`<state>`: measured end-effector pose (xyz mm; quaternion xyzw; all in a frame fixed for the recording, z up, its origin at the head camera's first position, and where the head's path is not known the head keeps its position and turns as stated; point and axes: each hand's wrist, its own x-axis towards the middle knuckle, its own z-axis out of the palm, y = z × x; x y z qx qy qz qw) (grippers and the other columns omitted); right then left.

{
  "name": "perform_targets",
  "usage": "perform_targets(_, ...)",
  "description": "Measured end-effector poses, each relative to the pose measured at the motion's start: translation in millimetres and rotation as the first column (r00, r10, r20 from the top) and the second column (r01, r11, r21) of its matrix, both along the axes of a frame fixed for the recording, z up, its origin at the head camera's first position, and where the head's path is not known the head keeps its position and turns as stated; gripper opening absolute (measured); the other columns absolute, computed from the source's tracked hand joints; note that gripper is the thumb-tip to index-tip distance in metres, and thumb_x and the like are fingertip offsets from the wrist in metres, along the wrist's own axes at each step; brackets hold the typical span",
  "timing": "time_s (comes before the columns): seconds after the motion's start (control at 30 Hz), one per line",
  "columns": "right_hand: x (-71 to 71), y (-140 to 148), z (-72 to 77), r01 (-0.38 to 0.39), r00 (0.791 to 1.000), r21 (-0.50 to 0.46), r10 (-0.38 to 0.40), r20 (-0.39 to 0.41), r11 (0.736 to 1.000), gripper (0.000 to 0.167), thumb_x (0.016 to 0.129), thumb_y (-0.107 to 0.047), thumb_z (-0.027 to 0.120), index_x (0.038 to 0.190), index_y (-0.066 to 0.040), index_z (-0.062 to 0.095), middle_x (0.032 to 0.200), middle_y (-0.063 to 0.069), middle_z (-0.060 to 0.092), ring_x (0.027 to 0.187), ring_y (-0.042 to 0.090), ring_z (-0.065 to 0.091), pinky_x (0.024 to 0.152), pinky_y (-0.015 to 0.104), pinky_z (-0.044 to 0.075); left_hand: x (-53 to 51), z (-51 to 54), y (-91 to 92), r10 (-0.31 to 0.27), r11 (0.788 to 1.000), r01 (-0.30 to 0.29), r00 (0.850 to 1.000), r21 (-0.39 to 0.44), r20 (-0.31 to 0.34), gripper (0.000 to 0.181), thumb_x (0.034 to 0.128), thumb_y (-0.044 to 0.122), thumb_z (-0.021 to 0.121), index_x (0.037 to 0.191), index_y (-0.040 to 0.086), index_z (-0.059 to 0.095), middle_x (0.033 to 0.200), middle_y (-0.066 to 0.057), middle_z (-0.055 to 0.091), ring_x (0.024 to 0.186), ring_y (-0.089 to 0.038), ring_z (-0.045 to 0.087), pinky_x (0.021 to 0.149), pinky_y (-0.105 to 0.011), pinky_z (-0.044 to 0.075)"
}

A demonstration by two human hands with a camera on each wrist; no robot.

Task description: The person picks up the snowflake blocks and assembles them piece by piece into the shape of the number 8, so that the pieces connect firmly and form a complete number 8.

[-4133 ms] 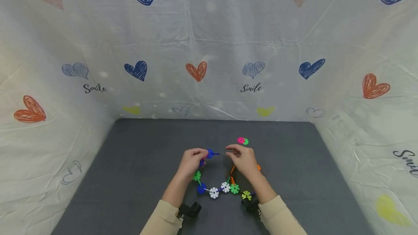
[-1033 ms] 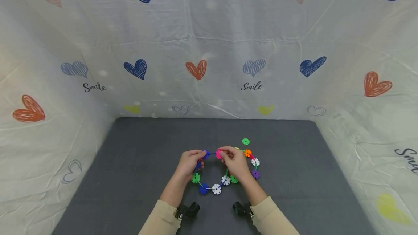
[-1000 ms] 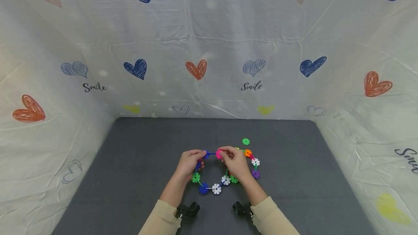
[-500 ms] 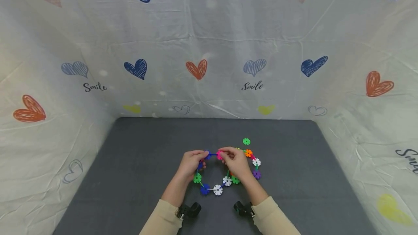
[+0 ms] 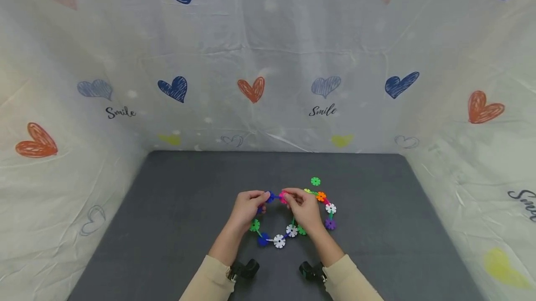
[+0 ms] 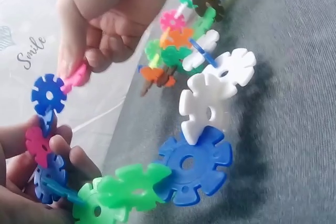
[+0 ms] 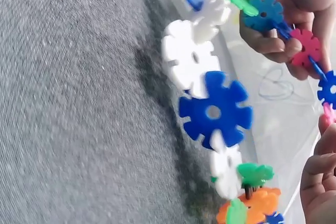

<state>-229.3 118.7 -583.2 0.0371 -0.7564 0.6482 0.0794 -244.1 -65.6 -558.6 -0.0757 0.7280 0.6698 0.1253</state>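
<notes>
My left hand grips one end of a chain of slotted plastic snowflake discs. Among its fingers are a pink disc and a blue disc. The end blue disc sticks out toward my right hand. Between right thumb and fingertips is another pink snowflake disc, its edge meeting that end disc; whether the slots interlock I cannot tell. From the left hand the chain runs through green, blue and white discs toward the right forearm, which partly hides it in the head view.
On the dark tabletop, a loose green disc lies behind the right hand. Linked orange, white and purple discs curve to its right. A heart-printed curtain surrounds the table's back and sides.
The right hand was without a disc 4.1 seconds ago, while the pink disc lay beside the loose green one; now it holds the pink disc at the chain's end. Lately both hands barely move.
</notes>
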Motion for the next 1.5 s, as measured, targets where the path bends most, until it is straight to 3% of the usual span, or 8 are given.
perform_targets(0.23,4.4,0.7,12.2,-0.009,0.998,0.026,0.011,-0.055,1.000,0.016,0.097,-0.006,0.067,0.108,0.004,0.073,0.091,0.020,0.073,0.074,0.027,0.065,0.065,0.021,0.052,0.8,-2.9,-2.2,-0.059,0.993,0.040,0.984,-0.112,-0.166,0.028,0.0951,0.033,0.072,0.094,0.004,0.075,0.076,-0.015,0.065,0.070,-0.026,0.060,0.063,-0.032,0.047)
perform_targets(0.37,11.5,-0.6,28.4,-0.035,0.994,0.035,0.038,-0.105,0.999,0.014,0.097,-0.004,0.066,0.108,0.002,0.072,0.096,0.019,0.073,0.078,0.018,0.067,0.071,0.024,0.055,2.5,-3.3,-1.8,-0.117,0.981,0.073,0.962,-0.181,-0.246,0.026,0.0965,0.035,0.069,0.104,0.010,0.074,0.085,-0.013,0.065,0.074,-0.023,0.058,0.060,-0.027,0.046)
perform_targets(0.57,15.8,-1.0,35.1,-0.037,0.993,0.046,0.042,-0.114,0.998,0.012,0.095,-0.003,0.068,0.106,0.001,0.072,0.095,0.017,0.073,0.077,0.011,0.066,0.072,0.024,0.057,4.5,-4.5,-1.1,-0.220,0.963,0.165,0.938,-0.215,-0.267,0.039,0.0878,0.040,0.079,0.118,0.015,0.074,0.094,-0.004,0.068,0.075,-0.015,0.057,0.062,-0.026,0.049)
perform_targets(0.87,14.4,-0.6,36.1,-0.041,0.994,0.148,0.055,-0.091,0.988,0.011,0.096,-0.002,0.067,0.104,0.002,0.073,0.092,0.016,0.073,0.073,0.032,0.065,0.066,0.022,0.053,3.2,-2.9,-2.3,-0.215,0.969,0.175,0.945,-0.175,-0.247,0.031,0.0839,0.035,0.083,0.102,0.011,0.078,0.094,-0.005,0.075,0.074,-0.014,0.060,0.066,-0.030,0.053)
perform_targets(0.97,7.9,2.5,23.3,-0.081,0.996,0.171,0.088,-0.031,0.982,0.015,0.099,-0.006,0.064,0.108,0.002,0.072,0.094,0.015,0.072,0.081,0.035,0.065,0.070,0.022,0.053,2.7,-3.3,-3.5,-0.217,0.971,0.188,0.951,-0.145,-0.219,0.030,0.0847,0.034,0.083,0.101,0.008,0.078,0.091,-0.006,0.074,0.073,-0.014,0.058,0.067,-0.033,0.052)
perform_targets(1.1,0.5,5.3,3.6,-0.197,0.980,0.110,0.192,0.056,0.974,0.019,0.103,-0.010,0.058,0.115,0.003,0.064,0.095,0.022,0.069,0.084,0.041,0.063,0.073,0.022,0.053,3.5,-4.3,-4.9,-0.214,0.974,0.196,0.960,-0.112,-0.180,0.031,0.0864,0.032,0.082,0.101,0.006,0.078,0.089,-0.007,0.072,0.074,-0.015,0.055,0.069,-0.038,0.050)
perform_targets(1.23,0.0,4.4,1.3,-0.259,0.963,0.041,0.255,0.089,0.965,0.018,0.104,-0.011,0.056,0.114,0.002,0.063,0.090,0.028,0.068,0.073,0.040,0.059,0.064,0.024,0.052,4.1,-3.5,-4.4,-0.209,0.976,0.195,0.964,-0.097,-0.166,0.029,0.0868,0.029,0.081,0.102,0.004,0.078,0.090,-0.007,0.073,0.076,-0.015,0.057,0.074,-0.040,0.051)
perform_targets(1.5,1.7,-5.9,4.9,-0.125,0.989,0.085,0.118,0.084,0.989,0.012,0.101,-0.011,0.062,0.107,-0.003,0.067,0.088,0.016,0.070,0.076,0.031,0.065,0.067,0.023,0.055,4.3,-5.3,-3.1,-0.165,0.985,0.152,0.967,-0.078,-0.193,0.027,0.0876,0.024,0.081,0.104,0.003,0.077,0.093,-0.009,0.073,0.079,-0.014,0.059,0.079,-0.046,0.053)
